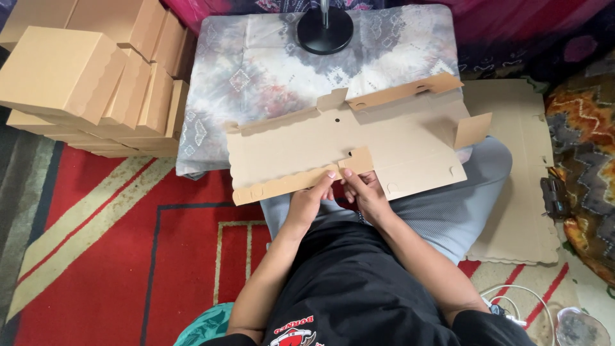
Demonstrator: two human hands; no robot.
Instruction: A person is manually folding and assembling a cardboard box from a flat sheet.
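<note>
A flat brown cardboard box blank (359, 138) with scalloped edges and flaps lies across my lap and the front of a low table. My left hand (309, 200) pinches the folded near edge strip of the blank. Beside it my right hand (366, 192) grips the same near edge by a small raised tab. Both hands sit close together at the middle of the near edge. The far flap and a right side flap stand partly folded up.
A low table under a grey patterned cloth (256, 70) carries a black round stand base (324, 29). Several folded brown boxes (83, 70) are stacked at the left. More flat cardboard blanks (519, 211) lie at the right on the red rug (128, 256).
</note>
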